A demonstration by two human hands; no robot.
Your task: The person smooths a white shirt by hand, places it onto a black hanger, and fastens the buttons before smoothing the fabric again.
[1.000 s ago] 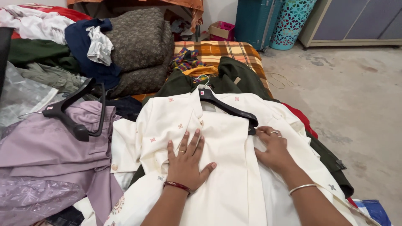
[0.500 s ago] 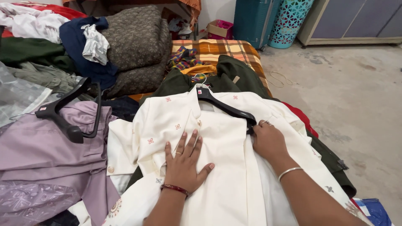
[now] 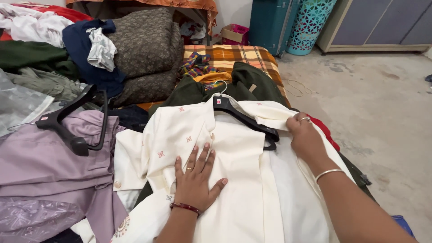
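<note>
Pressed flat with fingers spread, the left hand [image 3: 196, 180] rests palm-down on the front of a cream jacket [image 3: 234, 180], holding nothing; a dark red bangle circles its wrist and a ring sits on one finger. Just to the right, the right hand [image 3: 306, 137] pinches a fold of the jacket's right shoulder cloth between thumb and fingers and lifts it up off the end of a black hanger [image 3: 245, 118]. A silver bangle sits on that wrist.

The cream jacket lies face-up across the middle of the bed, its collar pointing away from the viewer, small red flower motifs dotted over its left front. The black hanger runs through the neck opening, with its right arm laid bare beside the lifted fold.

Under the jacket, a dark green garment [image 3: 252, 83] shows past the collar and along the right edge, with a strip of red cloth beside it. To the left lies a lilac garment [image 3: 49, 157] with a second black hanger [image 3: 74, 121] resting on top.

Farther away sits an orange checked blanket [image 3: 243, 56], a stack of dark patterned cushions [image 3: 148, 49], and a heap of mixed clothes at the far left. Beyond the bed, on the grey floor, stand a teal suitcase [image 3: 270, 22] and a turquoise lattice basket [image 3: 312, 24].
</note>
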